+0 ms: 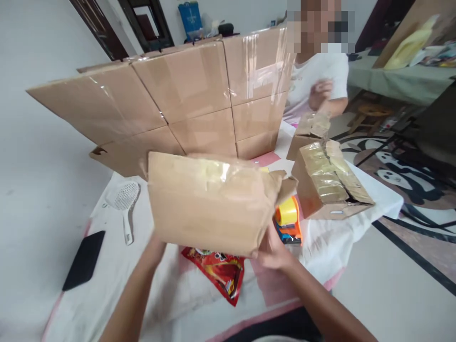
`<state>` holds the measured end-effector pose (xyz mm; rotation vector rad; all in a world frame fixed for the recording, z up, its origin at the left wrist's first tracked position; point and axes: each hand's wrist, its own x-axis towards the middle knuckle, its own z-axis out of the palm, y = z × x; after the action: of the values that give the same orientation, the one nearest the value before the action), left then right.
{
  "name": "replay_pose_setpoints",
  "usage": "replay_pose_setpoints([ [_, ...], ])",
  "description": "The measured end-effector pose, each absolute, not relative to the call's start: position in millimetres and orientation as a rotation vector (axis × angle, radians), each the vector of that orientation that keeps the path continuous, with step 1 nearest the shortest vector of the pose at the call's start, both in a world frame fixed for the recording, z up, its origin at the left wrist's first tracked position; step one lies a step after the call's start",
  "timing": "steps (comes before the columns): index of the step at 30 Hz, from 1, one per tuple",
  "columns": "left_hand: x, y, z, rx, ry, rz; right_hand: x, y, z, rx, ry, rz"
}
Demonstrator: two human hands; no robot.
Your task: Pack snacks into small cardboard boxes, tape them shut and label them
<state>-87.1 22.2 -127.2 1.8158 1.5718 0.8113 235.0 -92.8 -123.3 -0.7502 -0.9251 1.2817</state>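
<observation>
Between my two hands I hold a cardboard box [210, 206] above the table, clear tape across its upper face and a torn flap at its right end. My left hand [159, 244] grips its lower left side, the fingers mostly hidden behind it. My right hand [272, 249] is closed on the lower right corner. Under the box lies a red food packet [223, 275], partly covered. Close to my right hand is an orange tape dispenser [296, 221] with a yellow roll [286, 212].
Behind stands a wall of stacked, taped cardboard boxes [192, 80]. Another taped box [326, 178] sits at the right edge. A white slotted strainer [126, 204] and a black flat object [84, 260] lie left on the white-covered table [199, 313]. Another person [317, 85] is across the table.
</observation>
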Motion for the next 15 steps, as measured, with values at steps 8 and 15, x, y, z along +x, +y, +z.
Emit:
replay_pose_setpoints([
  [8, -61, -56, -176, 1.652, 1.599, 0.71, 251, -16, -118, -0.74, -1.164, 1.131],
  [15, -65, -87, -160, 1.551, 1.522, 0.638, 226, -12, -142, -1.099, -1.504, 0.909],
])
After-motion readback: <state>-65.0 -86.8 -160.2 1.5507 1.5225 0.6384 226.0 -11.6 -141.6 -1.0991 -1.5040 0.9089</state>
